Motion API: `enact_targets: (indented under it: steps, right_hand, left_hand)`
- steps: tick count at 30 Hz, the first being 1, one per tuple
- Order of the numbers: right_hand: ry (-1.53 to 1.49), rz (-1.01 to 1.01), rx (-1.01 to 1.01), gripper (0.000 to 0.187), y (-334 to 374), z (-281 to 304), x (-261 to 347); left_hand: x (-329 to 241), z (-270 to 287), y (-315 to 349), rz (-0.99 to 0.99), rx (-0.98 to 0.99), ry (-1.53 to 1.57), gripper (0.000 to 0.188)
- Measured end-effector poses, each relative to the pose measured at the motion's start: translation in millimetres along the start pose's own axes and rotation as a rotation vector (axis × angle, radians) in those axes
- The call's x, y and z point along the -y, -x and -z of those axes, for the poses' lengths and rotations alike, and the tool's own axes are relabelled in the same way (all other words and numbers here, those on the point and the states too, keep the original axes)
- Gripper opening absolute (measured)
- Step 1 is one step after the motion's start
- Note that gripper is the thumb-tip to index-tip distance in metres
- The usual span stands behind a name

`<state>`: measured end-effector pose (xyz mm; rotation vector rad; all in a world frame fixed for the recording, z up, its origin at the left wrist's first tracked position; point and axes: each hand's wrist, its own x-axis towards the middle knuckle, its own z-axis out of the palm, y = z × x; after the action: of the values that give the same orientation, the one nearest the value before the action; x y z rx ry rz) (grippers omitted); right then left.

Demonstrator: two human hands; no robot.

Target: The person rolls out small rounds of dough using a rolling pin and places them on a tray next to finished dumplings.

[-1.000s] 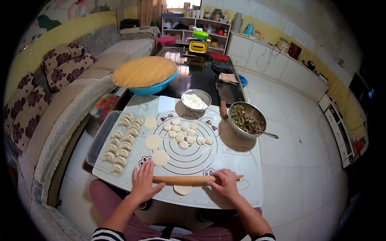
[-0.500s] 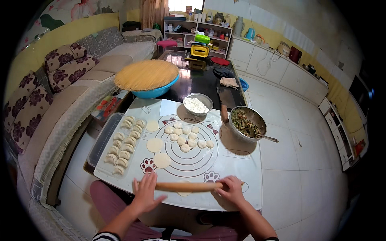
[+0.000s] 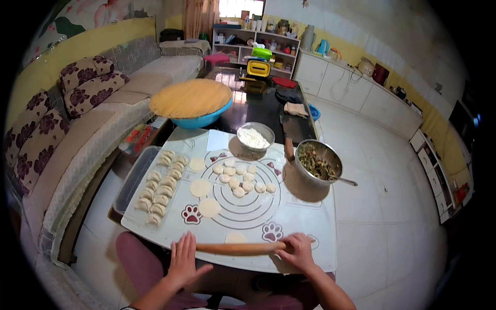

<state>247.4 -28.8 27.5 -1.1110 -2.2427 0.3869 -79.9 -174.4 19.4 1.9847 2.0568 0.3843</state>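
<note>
A wooden rolling pin [image 3: 240,249] lies crosswise near the mat's front edge. My left hand [image 3: 183,261] rests on its left end, fingers stretched out flat and thumb apart. At the right end, my right hand [image 3: 298,252] is closed around the pin. Just beyond the pin a small dough wrapper [image 3: 236,237] shows, its near edge hidden. Three more round wrappers lie farther off, among them one [image 3: 209,207] left of the printed circles. Several floured dough pieces [image 3: 238,191] sit on the white mat [image 3: 310,222].
Rows of folded dumplings [image 3: 161,199] stand at the left. Behind the mat are a bowl of flour [image 3: 256,136] and a metal bowl of chopped filling [image 3: 319,161] with a spoon. A woven round lid [image 3: 191,98] covers a blue basin [image 3: 201,121] on the dark table.
The rolling pin and both hands have shifted slightly toward me. More of the small wrapper now shows beyond the pin. The whole view has tilted a little.
</note>
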Motion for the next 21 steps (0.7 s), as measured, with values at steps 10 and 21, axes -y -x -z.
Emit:
enact_targets:
  steps: [10, 21]
  right_hand:
    - [-0.104, -0.029, 0.057, 0.035, -1.7, -0.4, -20.8]
    - [-0.082, -0.008, 0.058, 0.031, -19.4, -3.3, -31.7]
  left_hand:
    - [-7.4, -0.7, 4.0, -0.018, 0.008, -0.047, 0.107]
    - [-10.7, 0.6, -12.8, 0.01, -0.037, 0.021, 0.103]
